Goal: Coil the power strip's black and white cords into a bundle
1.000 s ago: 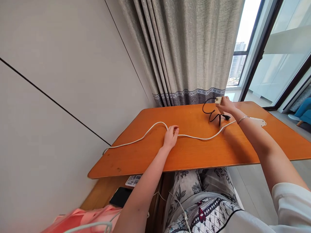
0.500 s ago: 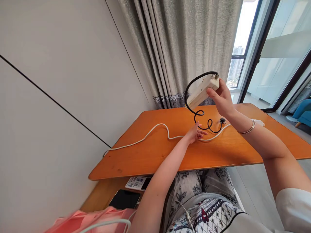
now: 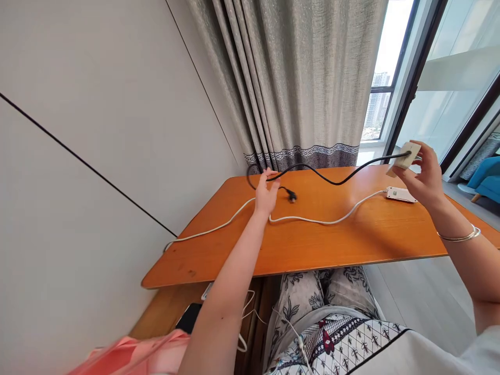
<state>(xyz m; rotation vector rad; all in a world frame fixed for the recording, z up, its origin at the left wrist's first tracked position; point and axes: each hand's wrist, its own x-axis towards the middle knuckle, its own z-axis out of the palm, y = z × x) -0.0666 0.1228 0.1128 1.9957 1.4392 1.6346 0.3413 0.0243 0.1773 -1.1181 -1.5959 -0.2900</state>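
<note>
My right hand (image 3: 424,174) is closed around a white power strip (image 3: 405,156), held in the air above the right end of the table. A black cord (image 3: 336,183) leaves the strip's end and runs left in a loose wave. Over the table's middle-left, my left hand (image 3: 267,191) has its fingers closed on that cord, which loops past it. The cord's black plug (image 3: 291,196) hangs or lies just right of my left hand; I cannot tell which. On the table below lie a second white strip (image 3: 401,195) and its white cord (image 3: 328,223).
The orange wooden table (image 3: 312,245) spans the view, against a pale wall (image 3: 86,208) at left. A grey curtain (image 3: 312,78) hangs behind it. Below the near edge are a dark phone (image 3: 189,318), pink cloth (image 3: 156,354) and thin white cables (image 3: 250,307).
My right hand has carried the power strip rightward. My left hand has moved left and up and now grips the black cord, which is stretched out from its earlier curls.
</note>
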